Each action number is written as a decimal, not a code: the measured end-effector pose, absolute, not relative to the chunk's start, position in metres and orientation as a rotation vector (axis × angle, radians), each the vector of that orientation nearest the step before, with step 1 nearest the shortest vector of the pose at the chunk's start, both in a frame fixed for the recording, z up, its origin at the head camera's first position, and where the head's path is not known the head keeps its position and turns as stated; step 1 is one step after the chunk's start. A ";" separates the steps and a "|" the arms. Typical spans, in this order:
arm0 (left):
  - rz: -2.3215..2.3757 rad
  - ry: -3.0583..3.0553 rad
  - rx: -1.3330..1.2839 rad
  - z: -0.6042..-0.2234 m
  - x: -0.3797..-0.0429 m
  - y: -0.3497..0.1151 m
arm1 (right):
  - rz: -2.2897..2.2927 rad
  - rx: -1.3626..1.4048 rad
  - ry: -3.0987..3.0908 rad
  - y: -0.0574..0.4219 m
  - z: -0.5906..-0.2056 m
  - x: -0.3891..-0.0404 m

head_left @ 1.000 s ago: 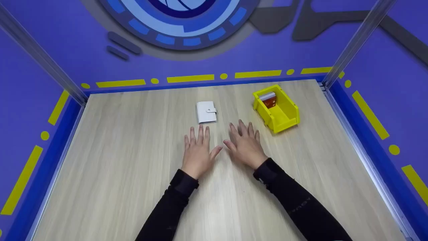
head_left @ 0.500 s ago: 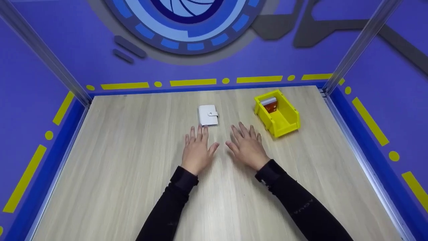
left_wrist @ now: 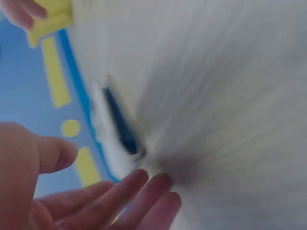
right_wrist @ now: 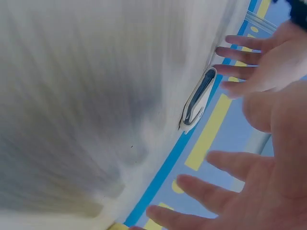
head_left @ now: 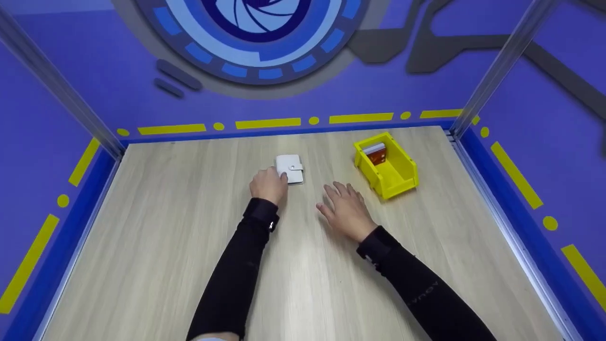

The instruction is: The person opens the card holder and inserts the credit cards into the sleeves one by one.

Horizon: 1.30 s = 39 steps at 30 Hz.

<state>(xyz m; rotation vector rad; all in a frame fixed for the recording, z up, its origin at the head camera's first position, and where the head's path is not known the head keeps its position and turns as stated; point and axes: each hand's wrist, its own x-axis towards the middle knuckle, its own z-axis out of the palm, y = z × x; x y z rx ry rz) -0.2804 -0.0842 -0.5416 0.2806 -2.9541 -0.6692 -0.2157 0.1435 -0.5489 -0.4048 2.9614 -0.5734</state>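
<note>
A small white wallet (head_left: 288,163) with a snap strap lies on the wooden table (head_left: 189,227), ahead of both hands. My left hand (head_left: 268,186) is at its near left corner, fingers bent and turned sideways, the thumb overlapping the wallet in the head view. The left wrist view shows the thumb apart from the loosely bent fingers (left_wrist: 136,179), with the wallet's dark open edge (left_wrist: 120,122) just beyond them. My right hand (head_left: 349,213) is palm down over the table, fingers spread and holding nothing, between the wallet and a yellow bin (head_left: 376,180).
Inside the yellow bin, at its far end, stand a few flat card-like pieces (head_left: 376,154), red and white. Blue printed walls (head_left: 227,106) close off the back and both sides. A metal rail (head_left: 516,237) runs along the right table edge.
My left hand has moved forward and slightly left, from flat with straight fingers to turned on its side at the wallet. The right hand stays nearly in place. The head view has shifted slightly.
</note>
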 end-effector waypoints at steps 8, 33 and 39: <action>-0.808 -2.983 0.393 -0.580 -0.326 -0.084 | -0.652 -0.439 2.978 0.153 -0.547 -0.215; -1.535 -2.826 0.088 -0.519 -0.220 -0.065 | -1.229 -0.452 2.836 0.157 -0.520 -0.218; -1.572 -2.828 -0.069 -0.508 -0.199 -0.059 | -1.343 -0.400 2.867 0.151 -0.524 -0.213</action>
